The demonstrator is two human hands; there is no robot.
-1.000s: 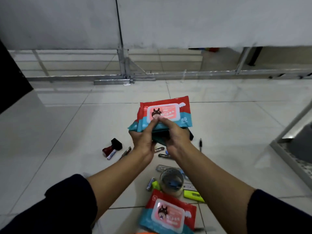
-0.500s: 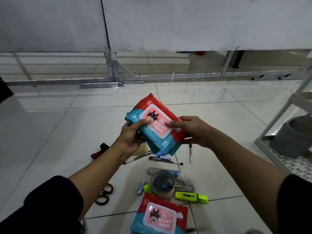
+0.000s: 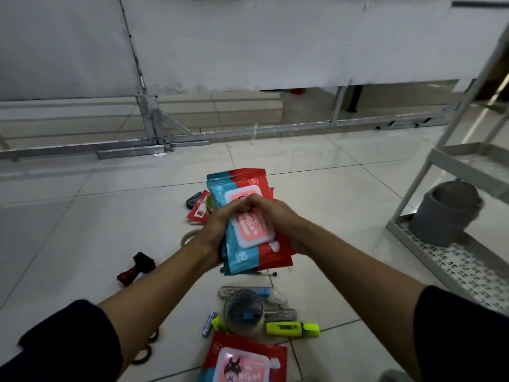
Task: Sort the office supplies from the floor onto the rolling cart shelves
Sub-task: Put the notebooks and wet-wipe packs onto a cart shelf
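Note:
A stack of red-and-teal wet wipes packs (image 3: pixel 249 238) is held above the floor in the middle of the view. My left hand (image 3: pixel 217 230) grips its left edge and my right hand (image 3: pixel 271 213) lies over its top and right side. Another wipes pack (image 3: pixel 243 359) lies on the tiles at the bottom. Around it lie a yellow highlighter (image 3: pixel 293 328), a clear tape roll (image 3: pixel 243 312), a red and black stamp (image 3: pixel 136 268) and scissors (image 3: pixel 146 351). The white rolling cart (image 3: pixel 451 252) stands at the right, its perforated bottom shelf low to the floor.
A grey cup (image 3: pixel 447 212) stands on the cart's bottom shelf. A metal frame rail (image 3: pixel 192 139) under white panels runs across the back. A small red packet (image 3: pixel 199 209) and a tape ring (image 3: pixel 188 238) lie beyond my hands. Bare tiles stretch to the left.
The wipes stack turned from slanted to nearly upright lengthwise, and my right hand moved from its right edge onto its top. The view swung right, showing more of the cart.

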